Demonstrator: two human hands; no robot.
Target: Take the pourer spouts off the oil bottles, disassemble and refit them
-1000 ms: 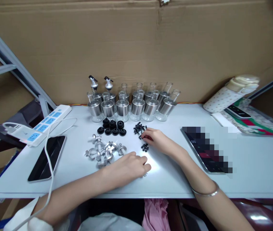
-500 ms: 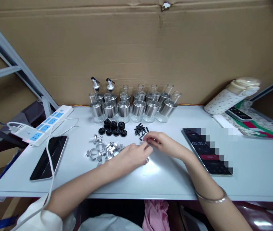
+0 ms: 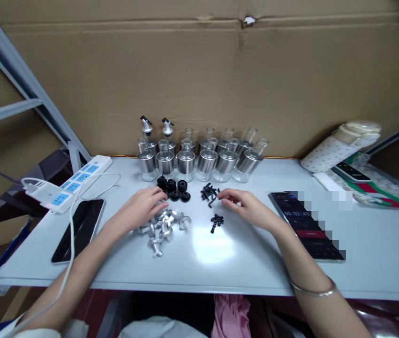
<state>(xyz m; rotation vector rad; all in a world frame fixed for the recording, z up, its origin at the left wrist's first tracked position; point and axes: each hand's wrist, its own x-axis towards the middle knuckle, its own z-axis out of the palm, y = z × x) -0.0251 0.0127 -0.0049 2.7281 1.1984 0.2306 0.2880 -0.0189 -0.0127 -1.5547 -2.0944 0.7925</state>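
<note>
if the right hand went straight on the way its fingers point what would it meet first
The right hand would probably meet the loose pile of black stick-like pieces first; whether it already touches one is unclear.

Left hand (image 3: 143, 205): partly covers metal parts (image 3: 166, 230), grip unclear
Right hand (image 3: 241, 204): contact with black sticks (image 3: 207, 192) unclear
Back bottles (image 3: 245, 145): partly behind front bottles (image 3: 185, 163)
Lit phone (image 3: 295, 215): partly pixelated
</note>
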